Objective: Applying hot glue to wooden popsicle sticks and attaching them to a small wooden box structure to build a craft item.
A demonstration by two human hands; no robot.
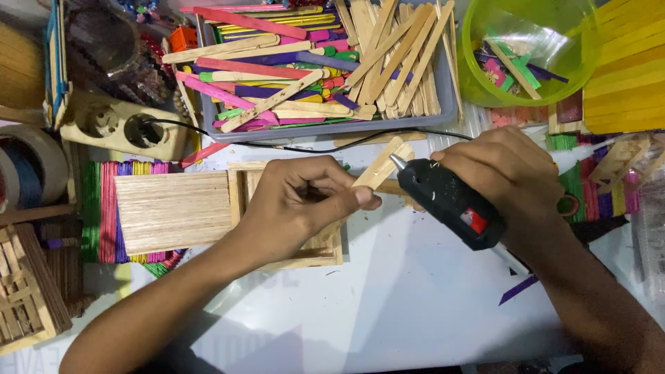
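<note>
Wooden craft stick [379, 168] is pinched in the left hand [301, 201] above the stick frame [298, 257], its long axis slanting up-right, its upper end met by the glue gun [447, 201] gripped in the closed right hand [509, 173]

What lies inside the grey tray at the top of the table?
The grey tray holds a heap of plain wooden sticks and coloured sticks, pink, purple and green. The heap covers the tray's floor, so anything beneath cannot be seen.
</note>
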